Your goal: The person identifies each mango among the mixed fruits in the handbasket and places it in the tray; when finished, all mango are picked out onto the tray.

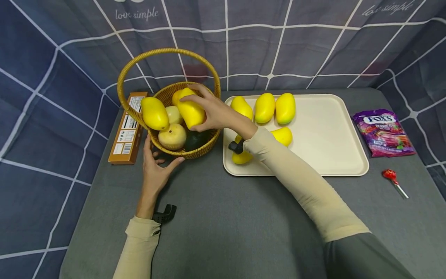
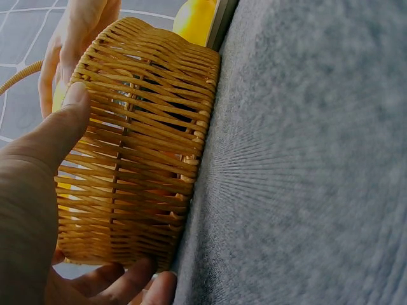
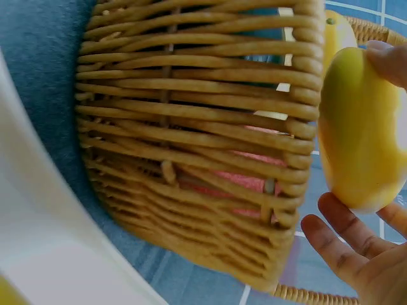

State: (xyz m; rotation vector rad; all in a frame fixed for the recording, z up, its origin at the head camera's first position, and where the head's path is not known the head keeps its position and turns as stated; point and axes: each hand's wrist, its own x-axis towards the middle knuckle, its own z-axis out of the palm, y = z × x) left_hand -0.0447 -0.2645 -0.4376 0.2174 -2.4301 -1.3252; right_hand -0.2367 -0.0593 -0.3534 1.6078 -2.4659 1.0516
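In the head view, a yellow mango is held over the right side of a wicker basket by my right hand. The right wrist view shows this mango between thumb and fingers, just beyond the basket's rim. My left hand grips the basket's near left side; its thumb lies on the wicker wall in the left wrist view. Inside the basket are another mango, a pale round fruit, a second pale fruit and a dark green fruit, partly hidden.
A cream tray right of the basket bears several mangoes, some partly covered by the right forearm. A brown box lies left of the basket. Far right are a purple candy bag and a red lollipop. The basket's tall handle arches up.
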